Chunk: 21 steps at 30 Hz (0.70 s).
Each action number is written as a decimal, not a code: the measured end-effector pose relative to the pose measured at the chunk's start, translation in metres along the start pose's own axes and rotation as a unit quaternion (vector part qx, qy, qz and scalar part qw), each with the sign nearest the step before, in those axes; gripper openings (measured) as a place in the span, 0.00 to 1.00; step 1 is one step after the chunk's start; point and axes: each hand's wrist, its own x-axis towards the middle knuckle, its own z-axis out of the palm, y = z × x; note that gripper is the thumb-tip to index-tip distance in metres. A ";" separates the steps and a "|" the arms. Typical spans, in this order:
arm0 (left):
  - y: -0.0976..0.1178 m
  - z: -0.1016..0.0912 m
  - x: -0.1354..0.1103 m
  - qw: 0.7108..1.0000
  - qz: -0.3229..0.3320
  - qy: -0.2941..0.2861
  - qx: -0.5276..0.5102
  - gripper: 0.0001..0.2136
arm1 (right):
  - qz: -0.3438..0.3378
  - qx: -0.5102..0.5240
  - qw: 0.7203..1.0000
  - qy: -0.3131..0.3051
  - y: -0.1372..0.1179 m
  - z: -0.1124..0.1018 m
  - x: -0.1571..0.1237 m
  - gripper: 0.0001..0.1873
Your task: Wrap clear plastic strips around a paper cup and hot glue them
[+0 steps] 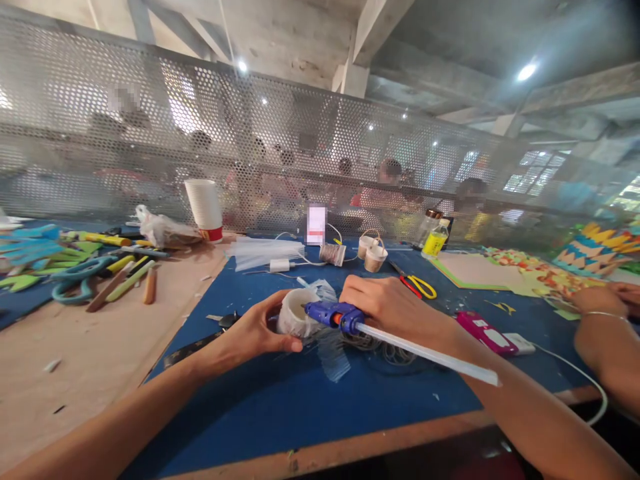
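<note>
My left hand (260, 330) is curled round a small white paper cup (296, 312) lying on its side on the blue mat (310, 407). My right hand (395, 307) grips a blue hot glue gun (333, 315), its nozzle pointing left at the cup's rim. A long clear glue stick (430, 355) juts out of the gun's back toward the lower right. Crumpled clear plastic (334, 353) lies under the cup and the gun.
Red-and-yellow scissors (417, 285), twine-wrapped cups (373, 255), a thread spool (332, 254), a yellow glue bottle (434, 241) and a pink phone (486, 331) lie around. A stack of paper cups (205, 208) stands at the left. Another person's arm (607, 340) rests at the right. A perforated metal screen (280, 153) closes the back.
</note>
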 end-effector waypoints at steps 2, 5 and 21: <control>0.001 -0.001 0.000 1.000 -0.001 -0.002 0.012 0.41 | 0.004 -0.008 1.000 0.000 -0.001 0.002 -0.001 0.04; 0.003 -0.001 -0.002 1.000 -0.005 -0.004 0.028 0.40 | 0.005 -0.032 0.999 0.008 -0.003 0.007 -0.002 0.02; 0.018 0.000 -0.005 0.997 -0.035 0.021 0.070 0.37 | 0.022 -0.126 0.990 0.066 -0.010 0.026 -0.015 0.08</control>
